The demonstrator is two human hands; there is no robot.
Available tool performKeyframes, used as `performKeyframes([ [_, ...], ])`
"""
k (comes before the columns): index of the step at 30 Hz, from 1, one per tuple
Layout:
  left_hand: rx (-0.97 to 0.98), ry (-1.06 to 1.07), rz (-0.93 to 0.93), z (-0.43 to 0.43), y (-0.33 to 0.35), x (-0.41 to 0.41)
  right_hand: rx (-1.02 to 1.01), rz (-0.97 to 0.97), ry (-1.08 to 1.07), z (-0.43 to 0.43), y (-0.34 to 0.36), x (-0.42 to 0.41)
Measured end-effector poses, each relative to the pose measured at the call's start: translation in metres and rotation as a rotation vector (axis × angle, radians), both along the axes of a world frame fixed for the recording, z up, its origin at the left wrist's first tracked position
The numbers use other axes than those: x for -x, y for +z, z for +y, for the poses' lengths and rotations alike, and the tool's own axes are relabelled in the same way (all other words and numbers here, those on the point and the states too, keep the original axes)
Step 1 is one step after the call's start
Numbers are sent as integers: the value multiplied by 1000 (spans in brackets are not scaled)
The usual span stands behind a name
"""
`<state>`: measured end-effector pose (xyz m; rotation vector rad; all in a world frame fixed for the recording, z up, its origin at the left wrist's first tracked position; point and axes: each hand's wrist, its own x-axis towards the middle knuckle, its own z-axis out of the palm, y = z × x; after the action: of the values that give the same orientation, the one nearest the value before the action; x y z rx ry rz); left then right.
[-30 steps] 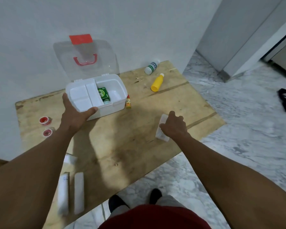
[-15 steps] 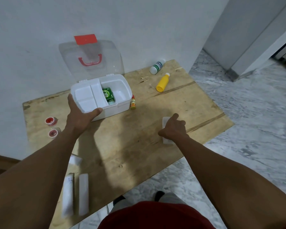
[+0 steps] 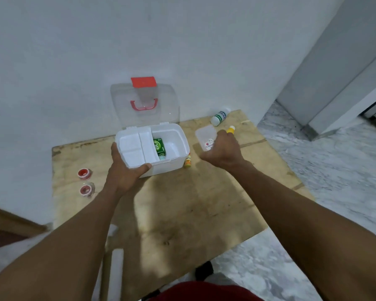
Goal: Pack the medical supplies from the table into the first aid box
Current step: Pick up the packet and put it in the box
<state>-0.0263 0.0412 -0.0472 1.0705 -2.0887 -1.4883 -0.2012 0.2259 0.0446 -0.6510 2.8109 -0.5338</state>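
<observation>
The white first aid box (image 3: 178,165) stands open at the back of the wooden table (image 3: 193,213), its clear lid (image 3: 144,105) upright against the wall. A green packet (image 3: 159,146) lies in its right compartment. My left hand (image 3: 126,168) grips the box's front left corner. My right hand (image 3: 223,149) holds a clear plastic packet (image 3: 205,135) with a printed label in the air, just right of the box. A small orange bottle (image 3: 187,162) stands against the box's right side.
A white bottle with green label (image 3: 219,116) lies at the table's back right; the yellow bottle's cap (image 3: 231,129) shows behind my right hand. Two red tape rolls (image 3: 84,173) sit at the left. A white wrapped roll (image 3: 115,270) lies near the front left edge.
My right hand has lifted the clear packet off the table and carried it up and left, close to the box. My left hand stays on the box.
</observation>
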Motion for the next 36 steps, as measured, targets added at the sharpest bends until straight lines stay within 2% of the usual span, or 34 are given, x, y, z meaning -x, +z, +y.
performKeyframes([
  [5,-6,1,20,-3,-3,-1,-133,90,262,-34,7,13],
  [9,-8,7,31,-1,-1,0,-186,59,423,-57,4,24],
  [14,-23,20,23,-1,-3,2,-298,130,613,-83,5,31],
  [21,-52,65,-29,3,0,2,-269,18,631,-86,-11,42],
  [27,-31,50,-20,1,-3,3,-150,98,646,-79,-29,49],
  [30,-34,49,-5,1,-5,3,-115,69,655,-79,-30,53],
  [36,-23,44,23,1,-5,5,-166,16,687,-97,-30,53],
])
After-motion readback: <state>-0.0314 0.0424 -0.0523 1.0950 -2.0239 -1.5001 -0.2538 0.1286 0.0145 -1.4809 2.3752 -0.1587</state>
